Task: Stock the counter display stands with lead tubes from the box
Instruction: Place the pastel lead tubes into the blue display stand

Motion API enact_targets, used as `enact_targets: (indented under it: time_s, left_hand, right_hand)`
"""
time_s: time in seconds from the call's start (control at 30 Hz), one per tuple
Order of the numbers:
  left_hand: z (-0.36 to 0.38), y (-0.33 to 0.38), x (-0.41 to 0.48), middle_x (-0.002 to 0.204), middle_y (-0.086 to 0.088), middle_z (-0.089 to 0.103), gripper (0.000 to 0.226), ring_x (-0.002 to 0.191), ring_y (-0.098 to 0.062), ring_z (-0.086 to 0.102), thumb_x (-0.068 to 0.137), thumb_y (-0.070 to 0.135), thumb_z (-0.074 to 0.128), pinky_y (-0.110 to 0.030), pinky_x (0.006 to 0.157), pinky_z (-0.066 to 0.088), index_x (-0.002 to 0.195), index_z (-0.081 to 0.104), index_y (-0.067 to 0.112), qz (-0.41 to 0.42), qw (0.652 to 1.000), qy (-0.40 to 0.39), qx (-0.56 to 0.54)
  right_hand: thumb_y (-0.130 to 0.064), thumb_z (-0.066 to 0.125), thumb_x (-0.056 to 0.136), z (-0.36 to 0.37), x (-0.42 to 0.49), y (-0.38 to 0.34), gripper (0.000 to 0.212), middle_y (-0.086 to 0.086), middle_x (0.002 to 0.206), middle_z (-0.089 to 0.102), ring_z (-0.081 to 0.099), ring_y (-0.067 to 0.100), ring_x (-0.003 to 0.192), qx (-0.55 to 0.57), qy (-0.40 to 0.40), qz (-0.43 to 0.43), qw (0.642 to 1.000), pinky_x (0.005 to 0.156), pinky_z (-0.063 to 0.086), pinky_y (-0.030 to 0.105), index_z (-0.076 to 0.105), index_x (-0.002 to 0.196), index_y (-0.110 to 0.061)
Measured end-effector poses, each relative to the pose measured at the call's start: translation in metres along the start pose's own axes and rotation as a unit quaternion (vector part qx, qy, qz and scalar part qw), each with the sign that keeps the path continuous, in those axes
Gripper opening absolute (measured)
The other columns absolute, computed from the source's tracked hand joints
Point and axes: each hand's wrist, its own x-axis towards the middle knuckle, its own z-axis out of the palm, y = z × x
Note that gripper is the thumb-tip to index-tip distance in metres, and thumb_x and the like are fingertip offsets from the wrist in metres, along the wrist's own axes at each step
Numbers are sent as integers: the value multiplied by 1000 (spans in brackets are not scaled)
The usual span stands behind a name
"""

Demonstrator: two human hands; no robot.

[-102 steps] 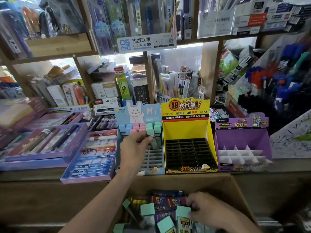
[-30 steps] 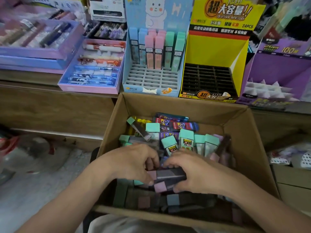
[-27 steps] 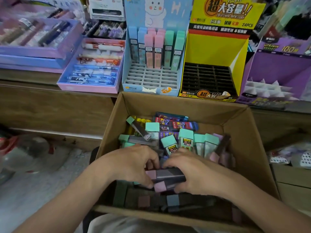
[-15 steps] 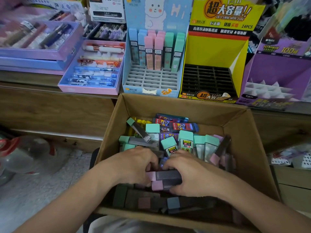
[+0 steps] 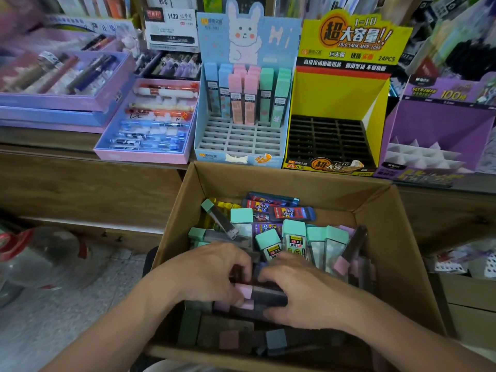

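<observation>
Three stands are counted at 12 o'clock: blue stand (image 5: 241, 142), yellow stand (image 5: 335, 99), purple stand (image 5: 434, 123). One box (image 5: 268, 181), two held pink-capped tubes (image 5: 264, 293) at 6 o'clock.

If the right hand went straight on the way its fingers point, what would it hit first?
Probably the left hand; the right hand points left along the pink-capped tubes both hold.

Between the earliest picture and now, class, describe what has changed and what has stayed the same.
The left hand left the blue stand and came down into the box, where it grips the pink-capped tubes together with the right hand, which was already in the box. The yellow stand and purple stand stay empty.
</observation>
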Motion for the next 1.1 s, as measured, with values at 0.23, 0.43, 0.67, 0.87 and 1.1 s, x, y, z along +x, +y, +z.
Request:
enact_targets:
  time_s: [0.23,0.43,0.67,0.87,1.1]
  left_hand:
    - [0,4,-3,75,38,58,32,68,15,54,73,37,85,-13,51,32,99,65,42,0,1000,-3,-6]
    - [0,3,-2,80,17,64,17,76,4,60,79,36,75,-18,59,40,93,66,39,3,999,40,-3]
    - [3,0,0,97,22,61,30,93,3,58,74,48,80,-25,77,50,97,63,41,10,1000,15,-8]
    - [-2,-6,4,99,25,69,32,96,5,64,74,41,81,-25,82,55,102,64,46,43,990,89,-97]
    - [-10,-7,7,120,27,64,72,117,5,59,63,62,81,-18,97,46,129,55,46,56,926,291,-235]
  right_hand:
    - [-52,59,89,6,-1,5,26,-9,99,45,37,9,97,15,-7,1,1000,85,48,41,54,97,-28]
    - [-35,51,97,3,-2,8,7,-13,95,44,37,9,98,31,5,-7,999,86,47,41,48,92,-31]
    - [-30,55,99,-3,-2,5,15,-10,94,46,36,3,91,48,-3,-13,999,75,40,29,47,87,-32]
    - [-34,55,98,-11,-2,12,6,-7,97,51,48,8,91,94,30,3,995,78,44,32,56,97,-28]
    - [-33,59,97,-29,-2,25,8,3,75,58,50,14,61,308,122,17,943,55,38,36,65,99,-27]
